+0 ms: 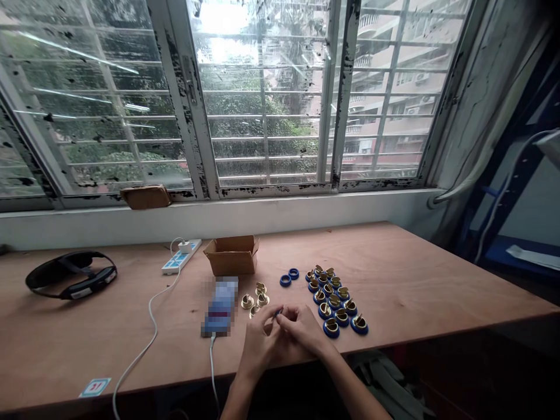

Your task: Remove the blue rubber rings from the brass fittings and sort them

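My left hand (pixel 261 337) and my right hand (pixel 303 328) meet near the table's front edge, fingers pinched together. A small dark blue piece (pixel 277 313), which looks like part of a blue ring, shows between the fingertips; the rest is hidden by them. Just left of my hands lie several loose gold metal fittings (pixel 247 301) with raised tabs. Two bare blue rings (pixel 285 280) lie beyond my hands. To the right, rows of gold fittings set in blue rings (pixel 331 327) stand tabs up on the table.
An open cardboard box (pixel 231 256) stands behind a phone (pixel 220 306) with a white cable (pixel 213 364). Farther left are a power strip (pixel 181 256) and a black headset (pixel 72 275). The wooden table (pixel 415 280) runs to the window wall; a brown block (pixel 146 197) sits on the sill.
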The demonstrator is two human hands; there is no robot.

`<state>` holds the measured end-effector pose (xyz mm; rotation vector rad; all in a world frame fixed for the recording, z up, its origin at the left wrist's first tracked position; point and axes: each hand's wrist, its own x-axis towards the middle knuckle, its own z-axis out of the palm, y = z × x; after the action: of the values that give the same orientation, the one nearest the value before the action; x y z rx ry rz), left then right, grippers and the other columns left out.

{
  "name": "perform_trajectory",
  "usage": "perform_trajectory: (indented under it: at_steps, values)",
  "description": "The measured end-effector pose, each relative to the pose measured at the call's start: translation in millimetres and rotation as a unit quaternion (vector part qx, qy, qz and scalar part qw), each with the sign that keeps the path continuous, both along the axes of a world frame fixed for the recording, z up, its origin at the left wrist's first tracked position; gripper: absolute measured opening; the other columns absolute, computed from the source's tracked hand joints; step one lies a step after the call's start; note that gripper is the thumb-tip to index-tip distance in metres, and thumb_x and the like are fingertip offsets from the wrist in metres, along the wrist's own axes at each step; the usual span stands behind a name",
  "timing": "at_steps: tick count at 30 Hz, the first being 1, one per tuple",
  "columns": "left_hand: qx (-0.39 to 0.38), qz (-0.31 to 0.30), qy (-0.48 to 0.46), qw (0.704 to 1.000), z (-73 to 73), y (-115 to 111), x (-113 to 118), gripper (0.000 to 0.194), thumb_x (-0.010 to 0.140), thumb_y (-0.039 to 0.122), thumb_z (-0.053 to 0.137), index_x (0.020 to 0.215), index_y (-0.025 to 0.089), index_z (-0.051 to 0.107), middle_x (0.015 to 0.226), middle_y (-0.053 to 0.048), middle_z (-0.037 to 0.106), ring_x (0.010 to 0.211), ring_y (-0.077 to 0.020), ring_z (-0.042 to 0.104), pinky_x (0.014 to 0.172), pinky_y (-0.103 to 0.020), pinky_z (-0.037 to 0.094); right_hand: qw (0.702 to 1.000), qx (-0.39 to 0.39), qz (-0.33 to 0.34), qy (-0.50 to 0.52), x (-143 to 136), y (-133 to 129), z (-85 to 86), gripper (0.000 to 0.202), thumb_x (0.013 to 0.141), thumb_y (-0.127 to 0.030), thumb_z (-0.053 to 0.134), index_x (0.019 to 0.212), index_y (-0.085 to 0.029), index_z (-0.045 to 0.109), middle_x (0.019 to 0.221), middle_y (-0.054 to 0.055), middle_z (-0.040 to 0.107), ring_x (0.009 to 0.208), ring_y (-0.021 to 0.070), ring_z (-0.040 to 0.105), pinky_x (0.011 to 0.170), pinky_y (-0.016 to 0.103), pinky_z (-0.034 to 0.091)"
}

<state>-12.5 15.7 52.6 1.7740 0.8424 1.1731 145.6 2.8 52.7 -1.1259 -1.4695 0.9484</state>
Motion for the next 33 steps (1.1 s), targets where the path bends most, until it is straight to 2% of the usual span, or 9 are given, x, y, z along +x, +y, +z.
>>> perform_trajectory:
  at_steps: [6, 9, 12, 15, 19, 24, 28, 33]
  values:
    - [-0.013, -0.004, -0.027, 1.000, 8.0, -1.5, -1.6, 0.030, 0.093, 0.031, 0.061, 0.120, 0.021, 0.071, 0.126, -0.012, 0.069, 0.120, -0.0278, 0.066, 0.097, -0.041, 0.060, 1.000, 0.008, -0.007, 0.027, 1.0, 2.2, 1.1, 0.032, 0.091, -0.044, 0.067, 0.079, -0.014, 0.073, 0.064, 0.001, 0.065, 0.057, 0.0130, 0.054, 0.055, 0.023, 0.040]
    - [-0.020, -0.010, -0.042, 0.999, 8.6, 1.1, -2.0, 0.031, 0.091, 0.028, 0.061, 0.119, 0.020, 0.071, 0.126, -0.011, 0.070, 0.122, -0.0285, 0.065, 0.103, -0.043, 0.056, 0.999, 0.028, -0.013, 0.022, 1.6, 2.5, 0.9, 0.028, 0.089, -0.042, 0.071, 0.086, -0.014, 0.074, 0.071, 0.002, 0.068, 0.062, 0.0139, 0.057, 0.058, 0.023, 0.042]
    - [-0.041, -0.013, -0.053, 0.998, 6.7, 4.6, -2.0, 0.029, 0.094, 0.034, 0.060, 0.117, 0.020, 0.071, 0.124, -0.012, 0.072, 0.120, -0.0293, 0.067, 0.102, -0.043, 0.056, 0.999, 0.040, -0.014, 0.011, 2.1, 1.6, 1.3, 0.025, 0.087, -0.039, 0.072, 0.092, -0.014, 0.074, 0.071, 0.002, 0.068, 0.063, 0.0139, 0.058, 0.058, 0.023, 0.042]
    - [-0.067, -0.013, -0.054, 0.996, 4.4, 7.0, -2.5, 0.034, 0.092, 0.042, 0.066, 0.117, 0.019, 0.069, 0.126, -0.013, 0.072, 0.117, -0.0301, 0.069, 0.100, -0.043, 0.057, 0.999, 0.041, -0.010, -0.005, 2.4, 0.7, 1.6, 0.023, 0.087, -0.037, 0.071, 0.091, -0.014, 0.074, 0.073, 0.002, 0.069, 0.064, 0.0139, 0.058, 0.058, 0.023, 0.042]
    - [-0.082, -0.003, -0.046, 0.996, 5.4, 8.5, -5.3, 0.043, 0.089, 0.048, 0.069, 0.122, 0.019, 0.071, 0.129, -0.014, 0.072, 0.123, -0.0308, 0.066, 0.108, -0.044, 0.052, 0.999, 0.043, -0.011, -0.015, 2.5, 0.5, -0.4, 0.021, 0.085, -0.035, 0.073, 0.089, -0.014, 0.073, 0.076, 0.003, 0.071, 0.065, 0.0137, 0.058, 0.059, 0.024, 0.043]
    - [-0.120, -0.043, -0.067, 0.990, 6.6, 9.4, -8.4, 0.046, 0.085, 0.049, 0.073, 0.119, 0.018, 0.075, 0.123, -0.014, 0.075, 0.115, -0.0322, 0.071, 0.103, -0.047, 0.056, 0.999, 0.037, 0.003, -0.016, 2.3, -1.6, 0.6, 0.016, 0.082, -0.030, 0.075, 0.087, -0.015, 0.072, 0.074, 0.002, 0.070, 0.063, 0.0135, 0.058, 0.059, 0.024, 0.043]
    - [-0.088, -0.036, -0.054, 0.994, 0.7, 10.8, -8.3, 0.045, 0.089, 0.048, 0.069, 0.121, 0.017, 0.075, 0.123, -0.015, 0.075, 0.111, -0.0317, 0.073, 0.103, -0.048, 0.057, 0.999, 0.035, 0.014, -0.017, 1.5, -2.9, 4.1, 0.013, 0.081, -0.027, 0.075, 0.086, -0.015, 0.073, 0.073, 0.002, 0.070, 0.063, 0.0137, 0.058, 0.059, 0.024, 0.043]
    - [-0.049, -0.027, -0.007, 0.998, -2.6, 11.9, -9.5, 0.039, 0.096, 0.042, 0.060, 0.127, 0.023, 0.073, 0.133, -0.010, 0.072, 0.126, -0.0304, 0.066, 0.113, -0.050, 0.049, 0.999, 0.036, 0.014, -0.012, 1.7, -1.7, 4.2, 0.016, 0.083, -0.030, 0.074, 0.088, -0.014, 0.073, 0.076, 0.004, 0.071, 0.063, 0.0134, 0.057, 0.060, 0.024, 0.043]
